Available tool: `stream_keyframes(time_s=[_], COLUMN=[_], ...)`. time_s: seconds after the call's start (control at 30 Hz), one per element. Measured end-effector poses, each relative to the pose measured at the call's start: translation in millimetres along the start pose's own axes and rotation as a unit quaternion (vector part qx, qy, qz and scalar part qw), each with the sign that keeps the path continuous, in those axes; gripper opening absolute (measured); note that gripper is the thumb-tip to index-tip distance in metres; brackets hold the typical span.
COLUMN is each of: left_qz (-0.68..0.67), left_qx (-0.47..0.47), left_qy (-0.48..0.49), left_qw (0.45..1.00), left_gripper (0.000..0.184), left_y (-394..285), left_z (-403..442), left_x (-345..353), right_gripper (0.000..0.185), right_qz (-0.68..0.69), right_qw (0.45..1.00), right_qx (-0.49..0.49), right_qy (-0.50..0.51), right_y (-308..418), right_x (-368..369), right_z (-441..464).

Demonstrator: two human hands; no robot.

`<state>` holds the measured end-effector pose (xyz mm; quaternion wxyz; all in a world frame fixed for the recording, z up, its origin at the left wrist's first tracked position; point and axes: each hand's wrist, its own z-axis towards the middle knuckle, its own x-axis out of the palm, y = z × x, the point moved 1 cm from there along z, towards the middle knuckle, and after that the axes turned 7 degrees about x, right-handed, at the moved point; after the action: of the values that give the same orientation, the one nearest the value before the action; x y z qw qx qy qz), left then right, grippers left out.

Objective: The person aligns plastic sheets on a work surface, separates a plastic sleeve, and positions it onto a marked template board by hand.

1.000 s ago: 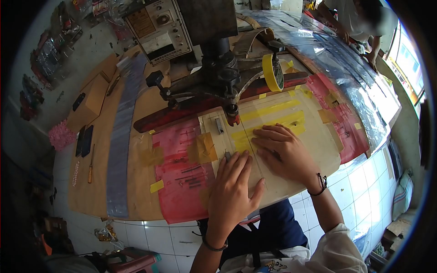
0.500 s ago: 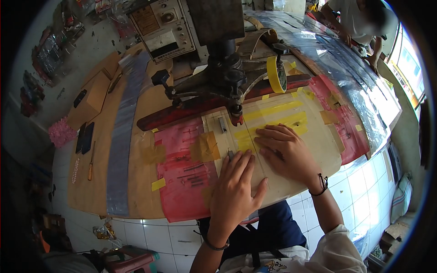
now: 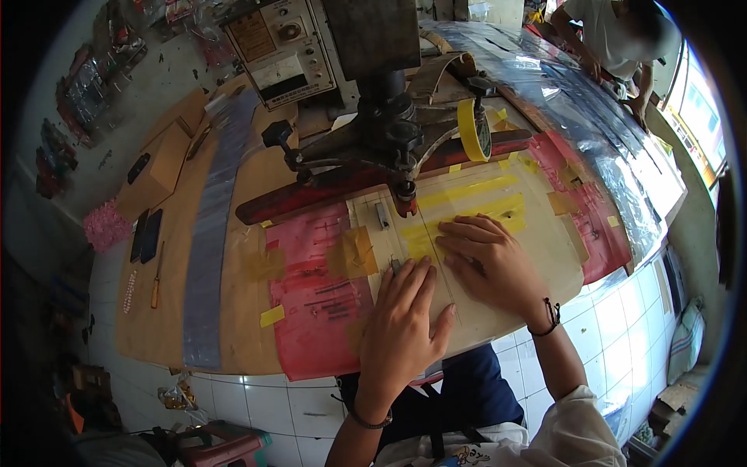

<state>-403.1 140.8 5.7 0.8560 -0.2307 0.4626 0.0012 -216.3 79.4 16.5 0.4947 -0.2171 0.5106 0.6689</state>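
Both hands lie on a cream-coloured work surface (image 3: 545, 257) under the head of a machine. My left hand (image 3: 403, 327) is open, its fingers stretched forward and its thumb apart. Beside its fingertips sits a small dark metal block (image 3: 395, 266), partly hidden. My right hand (image 3: 492, 268) rests palm down with fingers extended to the left, next to the strips of yellow tape (image 3: 467, 191). A second small metal block (image 3: 382, 216) lies farther forward. Above the surface stands the machine's dark press head (image 3: 389, 128), its red bar (image 3: 311, 193) crossing behind my hands.
A roll of yellow tape (image 3: 472, 131) hangs on the machine's right knob. Taped red sheets (image 3: 315, 292) flank the work surface. To the left lie a screwdriver (image 3: 156, 292), a phone-like dark object (image 3: 151, 236) and a cardboard box (image 3: 159, 173). Another person (image 3: 615, 47) works at the clear plastic sheets (image 3: 560, 101).
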Motion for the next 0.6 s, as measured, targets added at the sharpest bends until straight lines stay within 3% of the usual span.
stream_keyframes(time_s=[0.6], left_qz=[-0.007], left_qx=[-0.005], left_qy=[0.004], left_qw=[1.000], left_gripper=[0.052], left_y=[0.7], left_z=[0.4], left_x=[-0.7], right_gripper=[0.028], right_qz=[0.007], right_qw=[1.000], right_qx=[0.000], right_qy=[-0.003], right_y=[0.9], right_x=[-0.4], right_z=[0.3])
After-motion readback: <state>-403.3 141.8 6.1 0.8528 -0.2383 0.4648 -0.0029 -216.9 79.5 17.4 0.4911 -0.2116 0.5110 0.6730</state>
